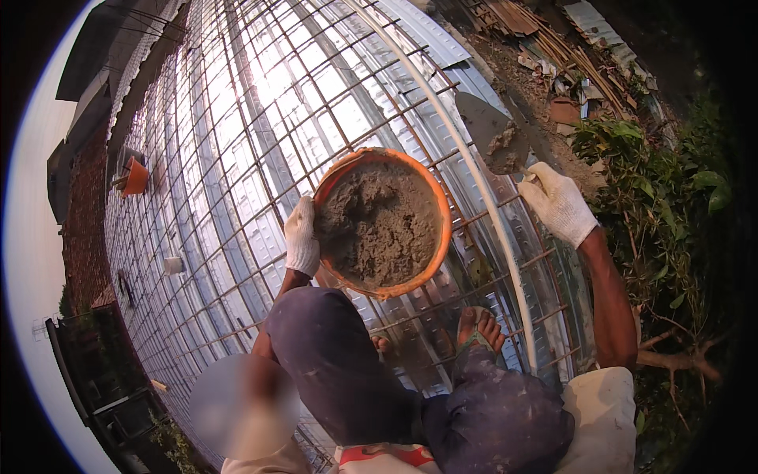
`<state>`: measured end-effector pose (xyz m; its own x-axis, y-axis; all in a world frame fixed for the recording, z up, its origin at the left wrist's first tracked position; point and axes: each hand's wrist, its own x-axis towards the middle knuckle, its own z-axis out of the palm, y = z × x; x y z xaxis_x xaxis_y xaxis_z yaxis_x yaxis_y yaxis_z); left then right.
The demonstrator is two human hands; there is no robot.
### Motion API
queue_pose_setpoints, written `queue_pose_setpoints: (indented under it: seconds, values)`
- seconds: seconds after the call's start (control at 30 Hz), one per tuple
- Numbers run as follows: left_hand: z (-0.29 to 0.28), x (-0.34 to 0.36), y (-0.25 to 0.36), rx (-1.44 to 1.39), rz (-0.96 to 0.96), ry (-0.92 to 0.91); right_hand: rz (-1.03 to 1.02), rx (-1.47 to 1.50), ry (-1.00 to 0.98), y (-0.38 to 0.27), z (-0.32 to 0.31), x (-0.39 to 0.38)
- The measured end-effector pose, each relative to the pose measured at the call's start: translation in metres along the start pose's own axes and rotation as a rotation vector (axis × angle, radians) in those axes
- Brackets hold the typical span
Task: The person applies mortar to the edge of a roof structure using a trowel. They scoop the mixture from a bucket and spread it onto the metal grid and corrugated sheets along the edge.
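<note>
An orange bucket [447, 229] full of wet grey mortar [382, 225] sits in front of my knees, above a grid of steel bars. My left hand [302, 238], in a white knit glove, grips the left side of its rim. Out to the right, my gloved right hand [559, 204] is closed round the handle of a trowel. The wide trowel blade [483, 125] points away from me over the deck's right edge, with a lump of mortar [503, 142] on it. Most of the trowel's handle is hidden in my fist.
Ribbed metal decking [229, 158] lies under the steel bars. A pale pipe [491, 207] runs along the right side. Farther left stand another orange bucket [136, 177] and a small white block [173, 265]. Past the right edge are leafy plants [655, 189] and scrap boards [545, 47] below.
</note>
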<state>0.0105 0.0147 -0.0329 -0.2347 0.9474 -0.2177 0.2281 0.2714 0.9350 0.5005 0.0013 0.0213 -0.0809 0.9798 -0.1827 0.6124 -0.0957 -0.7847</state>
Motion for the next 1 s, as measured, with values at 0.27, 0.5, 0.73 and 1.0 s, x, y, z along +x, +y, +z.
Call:
queue_pose_setpoints:
  seconds: [0.27, 0.5, 0.73, 1.0]
  values:
    - [0.048, -0.025, 0.064, 0.282, 0.247, -0.074, -0.342, -0.638, 0.027, -0.082, -0.004, -0.071]
    - [0.074, -0.048, 0.097, 0.355, 0.355, -0.241, -0.540, -0.906, -0.131, -0.086, 0.028, 0.005]
    - [0.093, -0.029, 0.112, 0.382, 0.335, -0.254, -0.778, -1.197, -0.028, -0.110, 0.064, -0.025]
    - [0.093, -0.042, 0.110, 0.384, 0.355, -0.270, -0.477, -0.740, 0.123, -0.086, 0.036, -0.102]
